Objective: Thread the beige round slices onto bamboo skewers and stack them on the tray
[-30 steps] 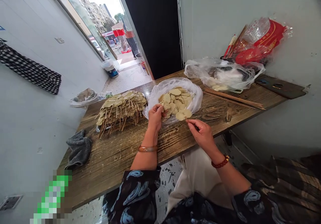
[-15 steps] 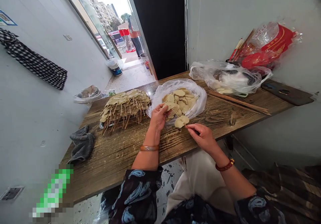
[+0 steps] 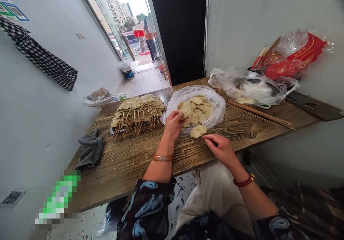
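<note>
Pinches a thin pale slice (image 3: 185, 109) between thumb and fingers of the left hand (image 3: 172, 125), over the near-left part of loose slices (image 3: 198, 101) in an open plastic bag (image 3: 174, 103). Grips a thin wooden skewer (image 3: 203, 136) in the closed fingers of the right hand (image 3: 219, 147), just above the surface (image 3: 145, 161), with flat skewered slices (image 3: 198, 131) on the tip, in front of the bag. Wears a brown bangle (image 3: 163, 158) on the left wrist and a red bead bracelet (image 3: 244, 181) on the right. Left of the bag, a tall stack of filled skewers (image 3: 138, 111), sticks mostly toward the near side; nearer and farther left, a crumpled gray cloth (image 3: 92, 149). Right of the bag, bare skewers (image 3: 264, 116) lying in a loose bundle, just in front of a second plastic bag (image 3: 255, 89).
</note>
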Demonstrator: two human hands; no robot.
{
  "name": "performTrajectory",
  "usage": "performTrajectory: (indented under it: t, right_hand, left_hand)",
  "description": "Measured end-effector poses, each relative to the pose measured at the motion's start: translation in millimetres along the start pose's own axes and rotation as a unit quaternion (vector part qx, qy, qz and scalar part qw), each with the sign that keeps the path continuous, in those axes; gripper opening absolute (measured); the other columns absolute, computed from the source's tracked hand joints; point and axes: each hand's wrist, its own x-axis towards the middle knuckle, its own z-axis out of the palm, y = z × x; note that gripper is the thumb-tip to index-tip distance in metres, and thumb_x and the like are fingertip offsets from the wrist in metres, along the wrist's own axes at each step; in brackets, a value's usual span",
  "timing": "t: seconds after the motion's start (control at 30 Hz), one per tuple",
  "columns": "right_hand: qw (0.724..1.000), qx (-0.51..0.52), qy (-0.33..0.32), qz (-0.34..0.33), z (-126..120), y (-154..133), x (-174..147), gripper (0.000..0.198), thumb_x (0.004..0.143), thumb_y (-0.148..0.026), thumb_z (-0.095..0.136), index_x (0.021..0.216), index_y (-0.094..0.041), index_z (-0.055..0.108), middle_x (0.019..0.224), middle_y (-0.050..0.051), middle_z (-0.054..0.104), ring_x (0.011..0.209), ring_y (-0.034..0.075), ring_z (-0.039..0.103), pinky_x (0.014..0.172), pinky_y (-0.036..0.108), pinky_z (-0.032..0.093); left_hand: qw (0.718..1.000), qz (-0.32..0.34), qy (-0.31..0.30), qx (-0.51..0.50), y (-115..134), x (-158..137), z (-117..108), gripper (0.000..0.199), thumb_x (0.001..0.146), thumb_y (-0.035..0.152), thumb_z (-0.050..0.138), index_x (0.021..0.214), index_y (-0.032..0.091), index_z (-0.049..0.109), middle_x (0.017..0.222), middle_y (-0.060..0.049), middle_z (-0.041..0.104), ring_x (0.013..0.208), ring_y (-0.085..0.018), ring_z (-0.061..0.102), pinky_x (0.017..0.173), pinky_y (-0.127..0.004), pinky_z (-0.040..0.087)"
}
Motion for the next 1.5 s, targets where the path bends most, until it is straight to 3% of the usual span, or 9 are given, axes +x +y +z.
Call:
performTrajectory:
  t: [0.37, 0.8, 1.0, 1.5]
  right_hand:
    - [1.0, -0.008, 0.001, 0.001, 0.7, 0.9, 0.1, 0.019, 0.088, -0.027, 0.052, 0.093, -0.021, 0.07, 0.091, 0.006, 0.073, 0.084, 0.019, 0.068, 0.078, 0.032, 0.052]
    - [1.0, -0.018, 0.001, 0.002, 2.7, 1.4, 1.2, 0.019, 0.087, -0.024, 0.053, 0.092, -0.022, 0.07, 0.093, 0.005, 0.073, 0.086, 0.019, 0.068, 0.078, 0.031, 0.052]
    - [1.0, -0.013, 0.002, 0.003, 2.2, -0.1, 0.9, 0.018, 0.086, -0.023, 0.053, 0.092, -0.022, 0.071, 0.092, 0.004, 0.073, 0.086, 0.019, 0.068, 0.077, 0.03, 0.052]
    - [1.0, -0.029, -0.006, -0.006, 2.9, 1.2, 1.4, 0.019, 0.086, -0.023, 0.052, 0.092, -0.023, 0.07, 0.09, 0.005, 0.073, 0.083, 0.019, 0.068, 0.075, 0.031, 0.052]
  left_hand:
    - [0.996, 0.061, 0.027, 0.059, 3.9, 0.8, 1.7, 0.038, 0.05, 0.028, 0.08, 0.08, 0.014, 0.062, 0.068, 0.001, 0.065, 0.056, -0.008, 0.056, 0.054, -0.021, 0.045]
    - [0.963, 0.158, 0.036, 0.216, -0.2, 6.1, -4.1, 0.017, 0.061, 0.023, 0.07, 0.075, 0.015, 0.067, 0.062, 0.003, 0.059, 0.055, -0.007, 0.049, 0.054, -0.019, 0.039]
    - [0.946, 0.181, 0.047, 0.266, -1.4, 9.5, -10.4, 0.018, 0.063, 0.026, 0.068, 0.078, 0.016, 0.069, 0.065, 0.003, 0.06, 0.058, -0.009, 0.05, 0.056, -0.02, 0.039]
    - [0.937, 0.195, 0.051, 0.285, 4.4, 5.5, -6.4, 0.011, 0.064, 0.023, 0.069, 0.074, 0.018, 0.07, 0.067, 0.002, 0.063, 0.062, -0.011, 0.052, 0.057, -0.02, 0.039]
